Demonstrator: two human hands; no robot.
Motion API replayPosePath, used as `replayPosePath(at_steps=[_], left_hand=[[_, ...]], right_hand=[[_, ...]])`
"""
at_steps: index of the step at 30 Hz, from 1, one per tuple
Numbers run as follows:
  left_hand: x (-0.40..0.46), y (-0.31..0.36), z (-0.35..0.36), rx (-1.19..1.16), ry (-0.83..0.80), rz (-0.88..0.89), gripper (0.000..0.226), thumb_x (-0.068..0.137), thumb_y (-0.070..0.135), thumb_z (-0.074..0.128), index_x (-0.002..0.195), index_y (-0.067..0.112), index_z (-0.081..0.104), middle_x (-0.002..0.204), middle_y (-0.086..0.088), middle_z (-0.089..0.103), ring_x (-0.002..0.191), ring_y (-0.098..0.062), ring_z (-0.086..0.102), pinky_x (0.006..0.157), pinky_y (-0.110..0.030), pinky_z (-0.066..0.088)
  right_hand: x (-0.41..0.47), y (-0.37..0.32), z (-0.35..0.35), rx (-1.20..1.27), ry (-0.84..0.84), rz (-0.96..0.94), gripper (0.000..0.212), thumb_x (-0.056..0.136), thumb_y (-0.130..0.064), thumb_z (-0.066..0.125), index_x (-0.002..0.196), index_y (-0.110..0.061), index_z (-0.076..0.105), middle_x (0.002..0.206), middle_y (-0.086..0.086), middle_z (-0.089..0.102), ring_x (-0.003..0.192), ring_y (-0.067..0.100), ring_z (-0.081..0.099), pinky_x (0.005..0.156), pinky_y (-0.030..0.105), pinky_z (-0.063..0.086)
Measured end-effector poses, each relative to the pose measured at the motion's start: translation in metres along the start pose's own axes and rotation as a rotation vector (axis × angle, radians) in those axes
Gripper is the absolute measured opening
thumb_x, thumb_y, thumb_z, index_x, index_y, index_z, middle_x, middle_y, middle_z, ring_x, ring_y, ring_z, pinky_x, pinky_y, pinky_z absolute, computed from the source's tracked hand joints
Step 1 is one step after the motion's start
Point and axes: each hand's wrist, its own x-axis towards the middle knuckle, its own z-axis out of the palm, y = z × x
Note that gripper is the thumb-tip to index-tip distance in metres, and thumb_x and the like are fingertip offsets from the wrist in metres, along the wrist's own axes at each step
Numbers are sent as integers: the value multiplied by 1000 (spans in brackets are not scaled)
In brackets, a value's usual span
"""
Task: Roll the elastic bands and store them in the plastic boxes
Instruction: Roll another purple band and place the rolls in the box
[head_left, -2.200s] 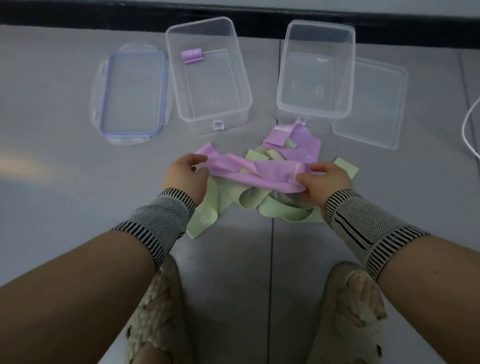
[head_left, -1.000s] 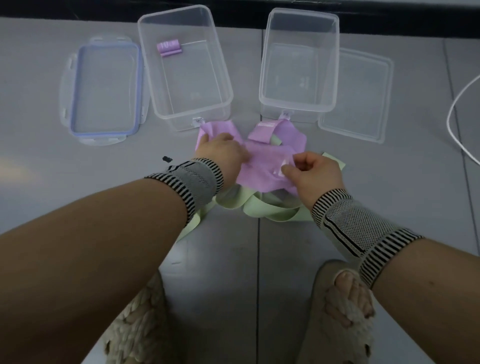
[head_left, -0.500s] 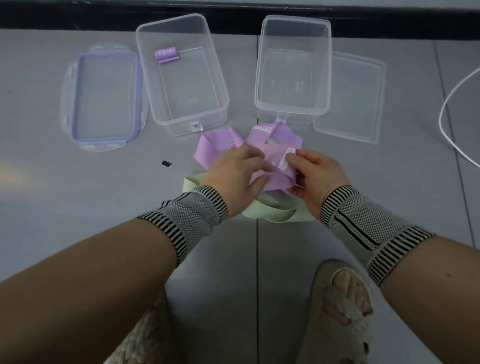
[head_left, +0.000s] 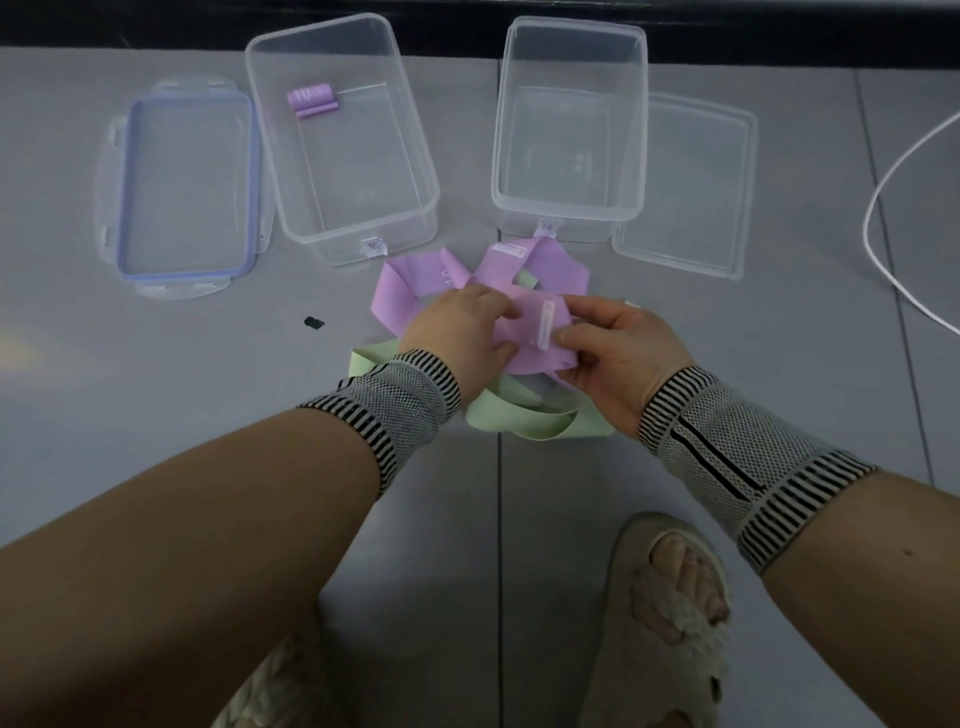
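Hands pinching purple band over floor pile

Left hand (head_left: 457, 332) and right hand (head_left: 618, 358) both pinch purple band (head_left: 530, 332) at its white tag, unreadable. Green bands (head_left: 519, 421) beneath. Rolled purple band (head_left: 311, 100), marked "10", sits in left box (head_left: 343, 140); right box (head_left: 571, 124) beside.

Indoor floor of a plain room, likely a home, grey floor tiles (head_left: 156, 364) with a dark baseboard (head_left: 467, 31) along their far edge, woven slippers (head_left: 670, 623) on the tiles, white cable (head_left: 883, 228) at the tiles' right side
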Motion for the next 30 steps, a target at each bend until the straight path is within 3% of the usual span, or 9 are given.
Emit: replayPosePath(at_steps=[7, 12, 17, 20, 22, 24, 25, 27, 30], left_hand=[[-4, 3, 5, -14, 19, 44, 44, 83, 39, 63, 126, 29, 56, 127, 4, 58, 113, -22, 52, 93, -30, 39], [-1, 6, 5, -32, 133, 45, 24, 88, 30, 57, 108, 21, 67, 110, -1, 65, 102, -25, 57, 83, -31, 43], [-2, 6, -15, -121, 302, -26, 9, 79, 12, 60, 89, 12, 61, 88, -6, 64, 80, -27, 57, 69, -30, 40], [-14, 6, -27, -41, 457, 248, 10, 72, 7, 54, 80, 11, 59, 79, -7, 59, 69, -26, 53, 62, -29, 40], [-26, 4, -15, 62, 224, 324, 18, 80, 13, 49, 91, 13, 64, 90, -8, 61, 77, -28, 58, 64, -32, 45], [-35, -5, 5, 152, -102, 211, 24, 88, 19, 51, 107, 19, 64, 109, -4, 61, 96, -27, 59, 77, -33, 45], [-37, -12, 12, 126, -128, 169, 25, 87, 19, 54, 110, 19, 64, 113, -3, 60, 101, -27, 58, 82, -34, 45], [-35, -22, 13, 18, 17, 125, 26, 83, 14, 59, 108, 15, 66, 115, -6, 61, 104, -31, 56, 88, -38, 46], [-19, -42, 2, 3, 190, -72, 30, 83, 13, 58, 112, 17, 64, 125, -4, 56, 113, -29, 49, 96, -37, 40]], right_hand=[[0, -5, -2, 55, 24, 14, 29, 83, 15, 52, 101, -4, 63, 84, 14, 64, 67, 21, 65, 55, 26, 55], [0, -6, -3, 93, 54, 15, 25, 83, 13, 56, 96, -7, 64, 79, 10, 67, 61, 16, 67, 54, 24, 55], [1, -8, -2, 85, 101, 5, 25, 83, 14, 56, 95, -8, 62, 78, 10, 63, 53, 12, 64, 47, 20, 49], [5, -10, -11, 32, 148, -22, 26, 82, 10, 59, 95, -12, 63, 79, 8, 61, 56, 13, 61, 49, 22, 49], [7, -6, -23, -76, 238, -16, 25, 82, 8, 61, 93, -15, 64, 85, 10, 63, 62, 15, 62, 53, 24, 50], [9, 4, -39, -303, 336, -20, 27, 79, 7, 63, 94, -16, 66, 86, 11, 66, 67, 18, 64, 58, 28, 52], [9, 9, -46, -424, 373, -25, 28, 76, 5, 64, 94, -17, 67, 83, 9, 67, 68, 21, 65, 62, 33, 56], [9, 16, -56, -567, 441, -15, 28, 72, -1, 67, 90, -22, 66, 78, 6, 68, 74, 26, 68, 74, 44, 58], [11, 18, -62, -542, 487, 5, 26, 70, -3, 68, 84, -25, 64, 77, 7, 69, 77, 29, 69, 78, 49, 57]])
